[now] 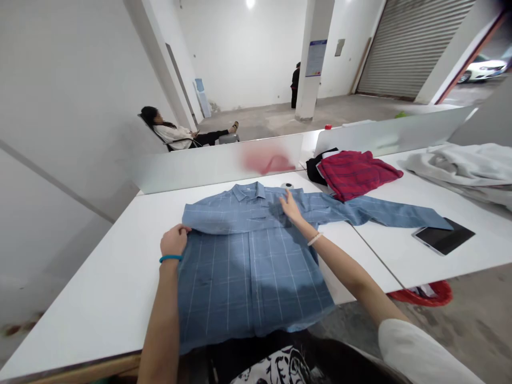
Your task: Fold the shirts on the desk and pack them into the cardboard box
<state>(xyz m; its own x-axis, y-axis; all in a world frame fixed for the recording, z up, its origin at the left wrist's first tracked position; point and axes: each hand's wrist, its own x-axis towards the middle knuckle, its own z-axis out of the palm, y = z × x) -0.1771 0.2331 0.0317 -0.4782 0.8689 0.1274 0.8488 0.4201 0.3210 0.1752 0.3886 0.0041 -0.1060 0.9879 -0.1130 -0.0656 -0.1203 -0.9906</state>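
A blue checked shirt [248,266] lies flat on the white table [100,288], collar away from me. One sleeve is folded across the chest; the other sleeve [396,213] stretches out to the right. My left hand [174,241] is closed on the shirt's left edge where the folded sleeve ends. My right hand [290,208] rests flat with fingers stretched out on the upper chest of the shirt.
A red checked garment [356,172] on a dark one lies behind the shirt. A tablet [444,236] lies on the right table, pale cloth [464,165] further right. A red basket [424,294] sits on the floor. A person [176,132] sits beyond the divider [192,166].
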